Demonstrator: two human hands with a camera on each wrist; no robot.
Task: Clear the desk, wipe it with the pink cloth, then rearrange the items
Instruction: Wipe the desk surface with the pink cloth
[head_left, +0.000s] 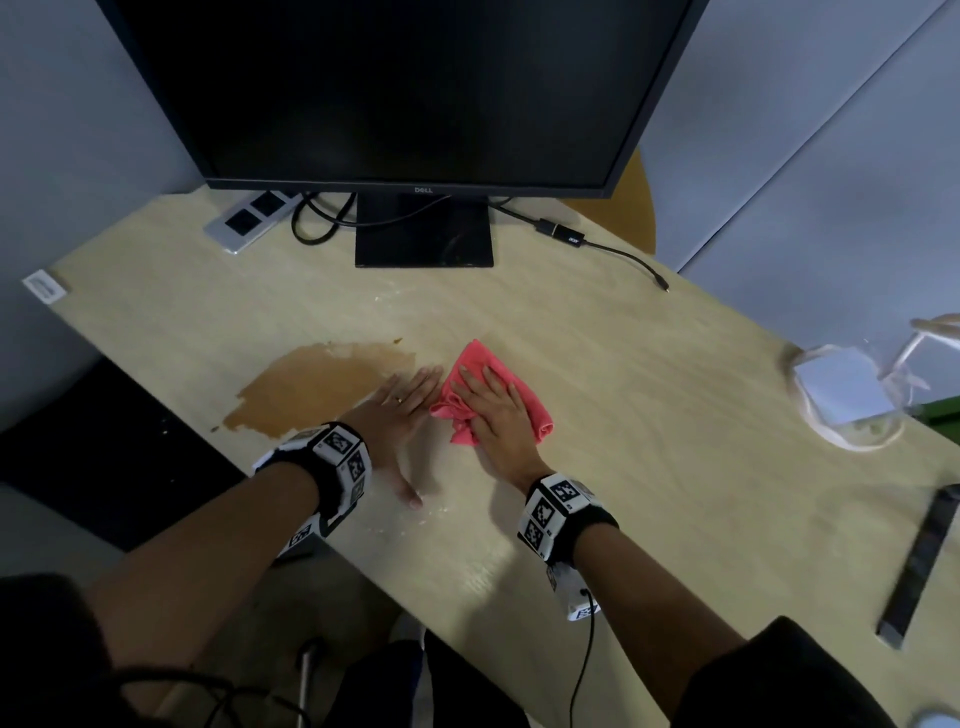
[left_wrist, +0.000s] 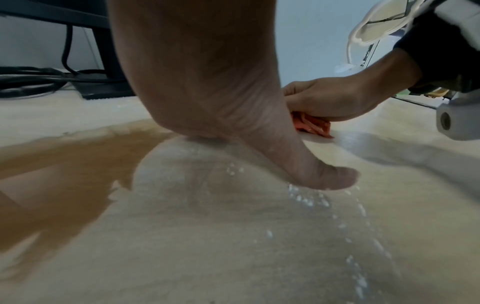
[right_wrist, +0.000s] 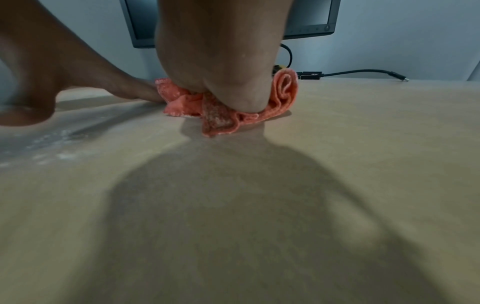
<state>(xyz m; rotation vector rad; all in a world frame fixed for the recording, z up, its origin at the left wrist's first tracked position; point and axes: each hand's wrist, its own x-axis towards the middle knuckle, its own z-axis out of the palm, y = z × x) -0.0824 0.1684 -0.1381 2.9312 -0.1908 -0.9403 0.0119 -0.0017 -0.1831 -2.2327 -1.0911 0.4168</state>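
Pink cloth (head_left: 488, 387) pressed flat under right hand (head_left: 496, 410), left hand (head_left: 395, 410) laid open on desk (head_left: 675, 441), brown spill (head_left: 317, 387) at its nine o'clock

The pink cloth (head_left: 524, 400), crumpled and folded in loose waves, lies flat on the pale wooden worktop (head_left: 649, 415) near the middle of the frame, just right of a brown spill (head_left: 317, 387).
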